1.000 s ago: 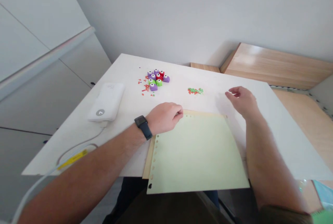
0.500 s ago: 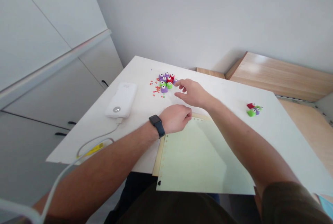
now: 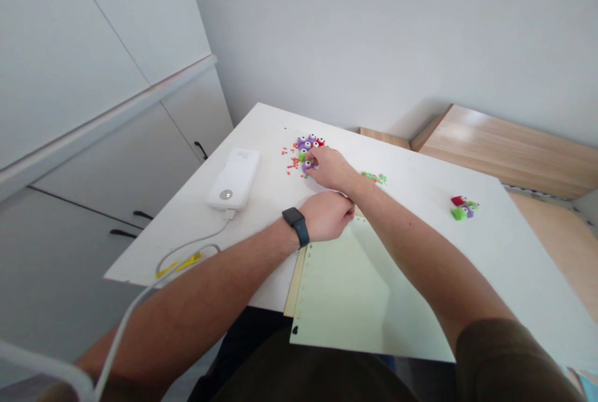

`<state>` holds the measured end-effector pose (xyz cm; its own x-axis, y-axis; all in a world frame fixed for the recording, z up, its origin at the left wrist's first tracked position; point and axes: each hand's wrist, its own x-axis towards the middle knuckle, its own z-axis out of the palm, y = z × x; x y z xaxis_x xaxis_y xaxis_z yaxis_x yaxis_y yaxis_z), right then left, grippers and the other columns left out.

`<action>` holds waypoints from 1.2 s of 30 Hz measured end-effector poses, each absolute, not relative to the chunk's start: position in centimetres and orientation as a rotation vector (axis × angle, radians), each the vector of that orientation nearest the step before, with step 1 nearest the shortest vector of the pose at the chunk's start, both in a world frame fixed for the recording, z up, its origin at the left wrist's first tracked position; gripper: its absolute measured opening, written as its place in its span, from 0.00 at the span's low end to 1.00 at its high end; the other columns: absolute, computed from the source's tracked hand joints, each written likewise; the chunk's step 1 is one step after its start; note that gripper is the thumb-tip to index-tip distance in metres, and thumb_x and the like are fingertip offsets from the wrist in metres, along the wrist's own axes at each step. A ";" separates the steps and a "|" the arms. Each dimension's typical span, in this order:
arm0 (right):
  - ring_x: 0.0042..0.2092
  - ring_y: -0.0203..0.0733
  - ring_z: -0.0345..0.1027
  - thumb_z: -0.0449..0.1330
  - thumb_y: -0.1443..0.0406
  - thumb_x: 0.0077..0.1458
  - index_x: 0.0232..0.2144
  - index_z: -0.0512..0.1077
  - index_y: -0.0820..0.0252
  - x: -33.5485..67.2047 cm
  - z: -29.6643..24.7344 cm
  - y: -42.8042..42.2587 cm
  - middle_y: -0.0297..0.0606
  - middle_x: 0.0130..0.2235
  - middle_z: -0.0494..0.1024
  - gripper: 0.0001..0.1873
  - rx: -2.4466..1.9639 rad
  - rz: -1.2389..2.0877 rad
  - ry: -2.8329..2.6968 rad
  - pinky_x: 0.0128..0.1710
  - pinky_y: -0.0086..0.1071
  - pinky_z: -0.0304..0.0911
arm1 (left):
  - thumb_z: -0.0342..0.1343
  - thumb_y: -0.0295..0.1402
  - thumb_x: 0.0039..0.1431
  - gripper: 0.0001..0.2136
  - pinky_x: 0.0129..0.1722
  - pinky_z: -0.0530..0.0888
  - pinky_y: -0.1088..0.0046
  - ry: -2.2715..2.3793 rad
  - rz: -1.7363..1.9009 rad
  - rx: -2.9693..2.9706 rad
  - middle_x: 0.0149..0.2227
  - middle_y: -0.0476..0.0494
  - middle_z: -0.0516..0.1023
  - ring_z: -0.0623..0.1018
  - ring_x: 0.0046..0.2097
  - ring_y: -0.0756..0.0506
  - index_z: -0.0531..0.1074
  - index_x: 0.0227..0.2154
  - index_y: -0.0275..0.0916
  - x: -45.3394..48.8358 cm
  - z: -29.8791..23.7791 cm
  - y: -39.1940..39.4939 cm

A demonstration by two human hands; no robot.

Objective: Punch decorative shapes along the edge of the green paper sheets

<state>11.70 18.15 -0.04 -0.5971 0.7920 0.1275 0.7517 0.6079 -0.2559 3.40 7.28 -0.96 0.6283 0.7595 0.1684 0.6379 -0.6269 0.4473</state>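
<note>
In the head view a cluster of small purple, red and green one-eyed pieces [image 3: 308,142] sits at the far side of the white table. My right hand [image 3: 332,168] reaches over its near edge, thumb and fingers closed around a purple one-eyed piece [image 3: 307,166]. A green piece [image 3: 303,155] touches the fingertips, and part of the cluster is hidden behind the hand. My left hand [image 3: 327,216], with a dark watch on its wrist, rests curled at the top edge of a pale green punched sheet [image 3: 355,290]. Whatever its fingers hold is out of sight.
Orange and red crumbs [image 3: 293,164] lie left of the cluster, green and orange ones [image 3: 375,177] right of my hand. More one-eyed pieces [image 3: 461,210] stand at the right. A white power bank [image 3: 236,177] trails a cable over a yellow item [image 3: 187,263] on the left.
My right hand has moved left and closed on the purple piece at the cluster's near edge. My left hand stays at the sheet. The whole view has shifted slightly left.
</note>
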 end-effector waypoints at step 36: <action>0.35 0.36 0.64 0.68 0.61 0.58 0.44 0.72 0.55 30.5 2.2 7.2 0.35 0.38 0.73 0.13 -1.036 1.527 -1.515 0.34 0.32 0.60 | 0.53 0.34 0.67 0.09 0.40 0.70 0.69 1.129 0.536 2.371 0.37 0.47 0.82 0.79 0.39 0.45 0.78 0.36 0.40 2.4 -0.3 8.2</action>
